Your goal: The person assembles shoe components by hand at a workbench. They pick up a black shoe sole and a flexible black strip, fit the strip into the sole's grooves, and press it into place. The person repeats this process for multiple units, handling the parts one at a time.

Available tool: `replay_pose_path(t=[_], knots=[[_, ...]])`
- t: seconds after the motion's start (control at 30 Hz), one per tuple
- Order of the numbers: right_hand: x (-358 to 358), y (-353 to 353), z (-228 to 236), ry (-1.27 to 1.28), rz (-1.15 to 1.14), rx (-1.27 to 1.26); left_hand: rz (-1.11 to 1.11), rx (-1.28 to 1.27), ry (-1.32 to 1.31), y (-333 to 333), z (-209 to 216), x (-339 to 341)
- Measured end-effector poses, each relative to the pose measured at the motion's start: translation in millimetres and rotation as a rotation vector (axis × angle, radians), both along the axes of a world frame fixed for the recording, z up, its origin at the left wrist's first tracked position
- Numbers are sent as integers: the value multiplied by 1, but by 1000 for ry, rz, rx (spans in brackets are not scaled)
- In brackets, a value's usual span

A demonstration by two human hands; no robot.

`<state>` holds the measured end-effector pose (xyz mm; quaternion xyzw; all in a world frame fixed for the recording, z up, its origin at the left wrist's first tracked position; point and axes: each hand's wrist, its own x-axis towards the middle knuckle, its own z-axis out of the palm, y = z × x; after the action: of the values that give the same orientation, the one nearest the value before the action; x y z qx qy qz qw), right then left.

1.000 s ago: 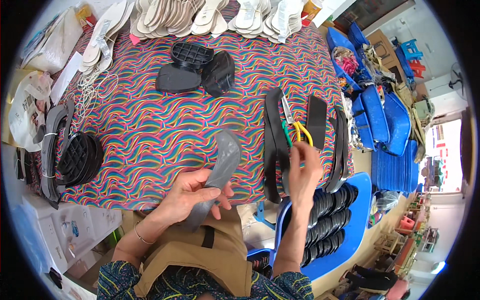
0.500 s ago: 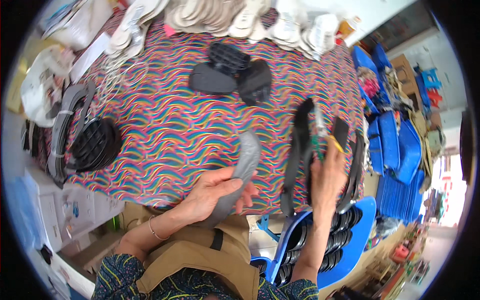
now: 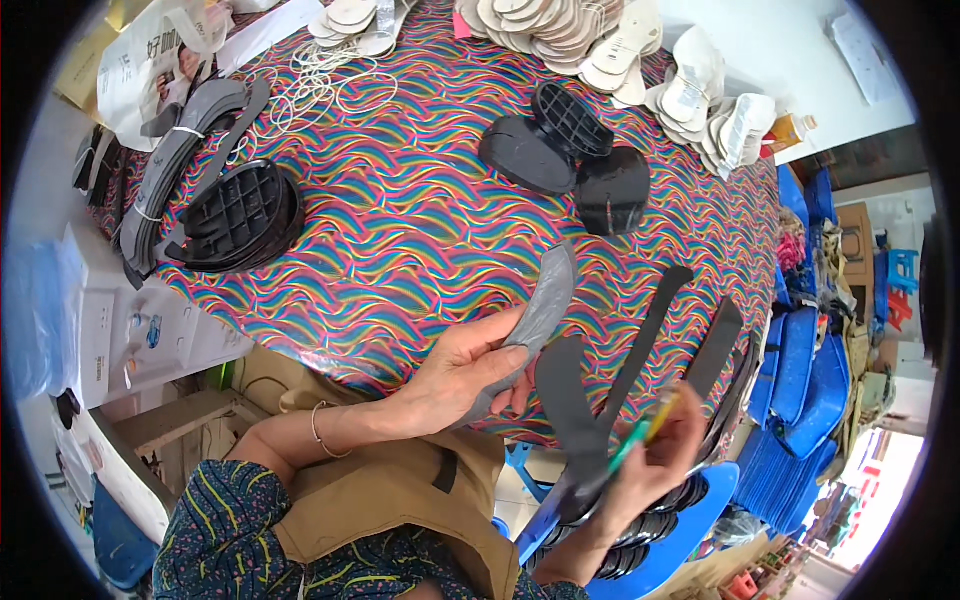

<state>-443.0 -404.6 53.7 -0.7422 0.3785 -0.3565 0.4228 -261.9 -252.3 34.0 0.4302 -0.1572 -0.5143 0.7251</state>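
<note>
My left hand (image 3: 465,368) holds a curved grey sole piece (image 3: 545,300) by its lower end, above the near edge of the table with the wavy multicoloured cloth (image 3: 400,230). My right hand (image 3: 655,455), lower right and off the table edge, grips scissors with green and yellow handles (image 3: 642,432). A black rubber strip (image 3: 568,395) is held with them and stands up just right of the grey piece. The scissor blades are blurred.
Two long black strips (image 3: 650,330) lie at the table's right edge. Black soles (image 3: 545,150) lie at centre back, gridded black soles (image 3: 240,210) and grey strips (image 3: 170,160) at left, white insoles (image 3: 560,25) at the back. A blue chair (image 3: 700,540) holds black soles; blue trays (image 3: 800,370) stand to the right.
My right hand has come off the table's right side toward me, bringing the scissors and a black strip. The left hand still holds the grey piece. The view has swung left.
</note>
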Motion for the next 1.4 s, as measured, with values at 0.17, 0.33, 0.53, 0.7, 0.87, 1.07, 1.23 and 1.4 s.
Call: replay_pose_path(t=[0.17,0.33,0.53,0.7,0.87,1.07,1.23,1.4], knots=[[12,-12,-27,113,-71,-132,77,4,77,-5,-6,3],[-1,0,-29,25,-70,186,34,122,-45,1,-30,-2],[-3,35,-58,104,-133,54,-57,451,-559,-8,-21,-16],[-29,24,-40,155,-187,-53,22,434,-960,-17,-25,-18],[-47,14,-44,80,-278,62,-145,505,-1203,-30,-20,-22],[-71,8,-50,-43,-379,51,-296,452,-918,-42,-11,-14],[-105,1,-52,-245,-470,-19,-3,-81,-948,-105,21,-11],[-112,10,-42,-276,-388,-77,185,6,-1089,-176,14,4]])
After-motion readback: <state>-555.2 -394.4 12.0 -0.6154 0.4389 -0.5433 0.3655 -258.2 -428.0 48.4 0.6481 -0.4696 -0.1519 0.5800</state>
